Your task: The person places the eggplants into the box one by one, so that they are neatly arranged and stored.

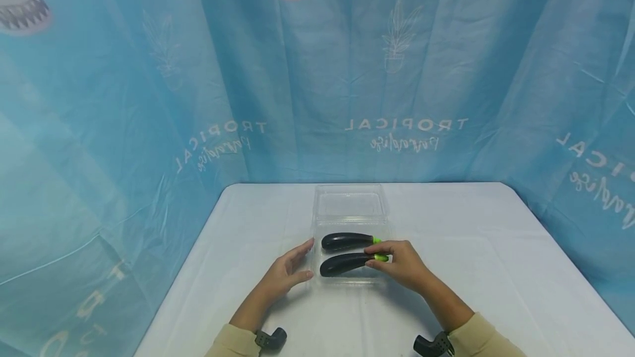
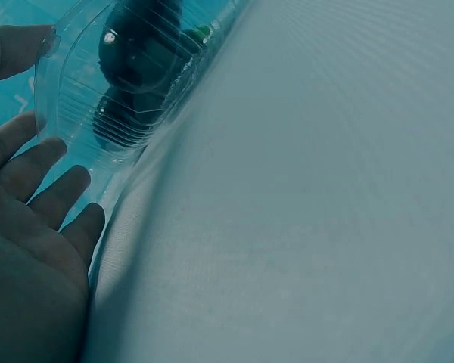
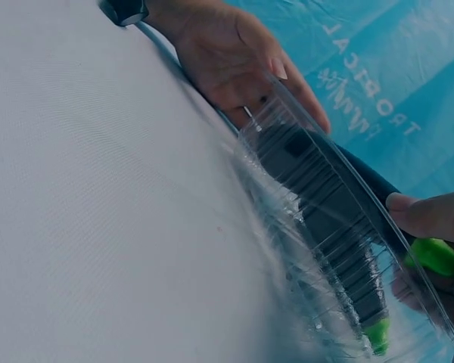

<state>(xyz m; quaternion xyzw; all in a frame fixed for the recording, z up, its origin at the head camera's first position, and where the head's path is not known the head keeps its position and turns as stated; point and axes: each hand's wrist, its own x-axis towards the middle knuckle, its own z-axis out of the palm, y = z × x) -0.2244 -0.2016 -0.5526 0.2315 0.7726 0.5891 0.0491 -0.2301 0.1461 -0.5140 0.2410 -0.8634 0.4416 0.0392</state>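
Observation:
A clear plastic clamshell box [image 1: 349,203] lies with its lid folded back on the table. In its base are two dark eggplants with bright green stem ends, a far eggplant [image 1: 345,241] and a near eggplant [image 1: 342,264], roughly side by side. My right hand [image 1: 405,264] pinches the near eggplant close to its green end, thumb on one side and fingers on the other. At the box's left side is my left hand [image 1: 284,273], thumb and fingers spread, fingertips at the rim [image 2: 44,98]. The box wall partly blurs the eggplants in both wrist views.
A white cloth covers the table [image 1: 446,225]. Blue printed curtains [image 1: 317,81] hang behind it and along both sides. Each wrist wears a dark strapped device, the left device [image 1: 272,339] and the right device [image 1: 430,345].

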